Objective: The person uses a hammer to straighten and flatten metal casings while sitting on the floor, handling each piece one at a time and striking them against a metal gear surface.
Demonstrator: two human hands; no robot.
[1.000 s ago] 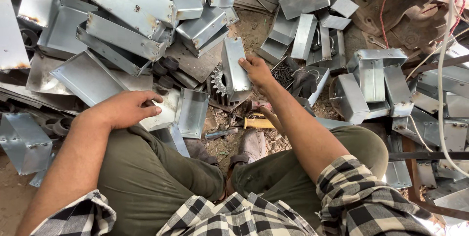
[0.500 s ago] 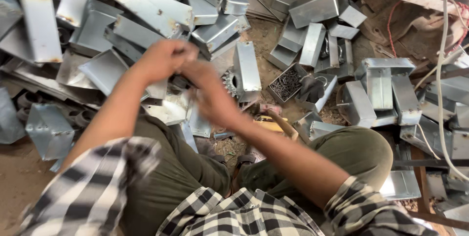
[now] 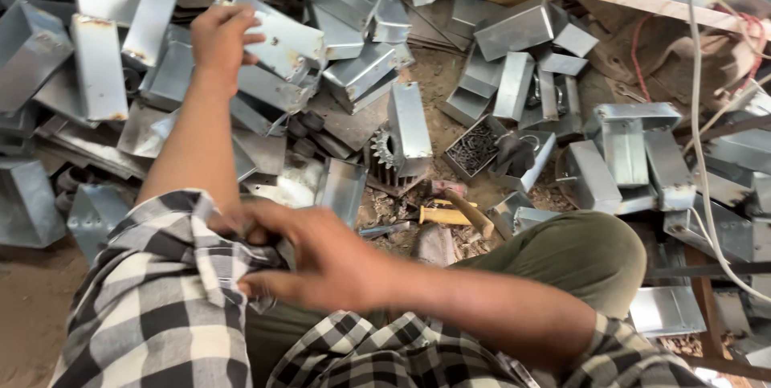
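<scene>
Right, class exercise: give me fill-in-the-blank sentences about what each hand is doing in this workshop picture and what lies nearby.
1. The left hand grips a folded piece of grey sheet ____ on the pile.
2. The right hand pinches the checked ____ of the left arm.
3. On the ground past the knees lies a hammer with a ____ handle.
4. Beside an upright metal box stands a toothed ____.

Missing words: metal; sleeve; wooden; gear

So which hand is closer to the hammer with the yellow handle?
The right hand. It is bunching the rolled checked sleeve on the left arm, a bit left of and below the hammer. The left hand is far up, holding a bent metal piece in the pile.
</scene>
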